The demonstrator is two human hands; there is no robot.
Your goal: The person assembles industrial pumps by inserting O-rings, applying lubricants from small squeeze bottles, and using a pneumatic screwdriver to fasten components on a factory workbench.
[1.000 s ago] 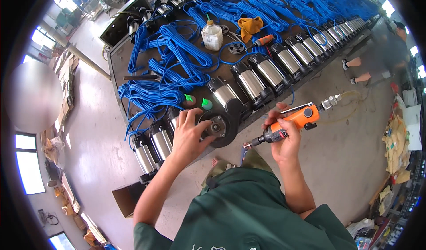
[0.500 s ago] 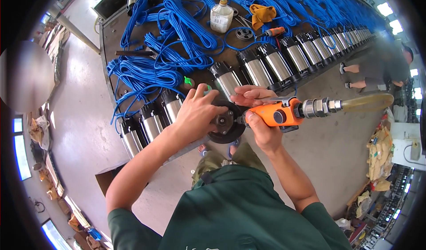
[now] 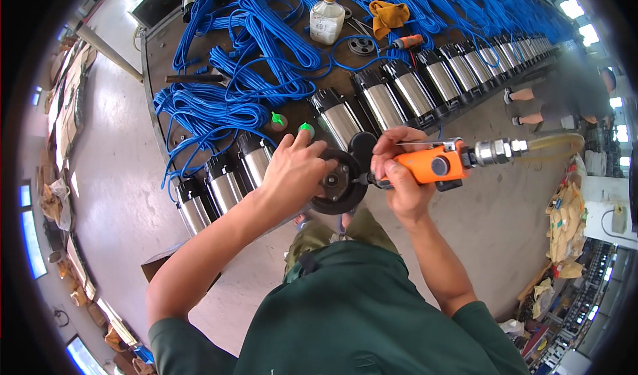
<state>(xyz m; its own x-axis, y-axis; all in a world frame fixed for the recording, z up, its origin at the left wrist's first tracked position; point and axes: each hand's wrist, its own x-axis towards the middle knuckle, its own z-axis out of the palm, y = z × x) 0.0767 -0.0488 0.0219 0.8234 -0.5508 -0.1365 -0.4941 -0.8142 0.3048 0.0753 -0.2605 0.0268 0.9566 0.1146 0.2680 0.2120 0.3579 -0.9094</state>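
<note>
My left hand is closed over the left rim of a round black part, with a metal centre and small screws or holes on its face. My right hand grips an orange air screwdriver by its front end. Its dark tip points left and meets or nearly meets the part's right edge; I cannot tell which. Just behind that edge shows a smaller black disc. Beyond my hands, steel motor cylinders with black ends lie in a row along the bench edge.
Coiled blue cables cover much of the bench. Two small green-tipped bottles stand near my left fingers. Farther back are a white bottle, a yellow cloth and another orange tool. An air hose trails right, towards another person.
My right hand and the screwdriver have shifted slightly right, and its fingers, stretched out before, now curl in near the tool's front. The smaller black disc has come into sight.
</note>
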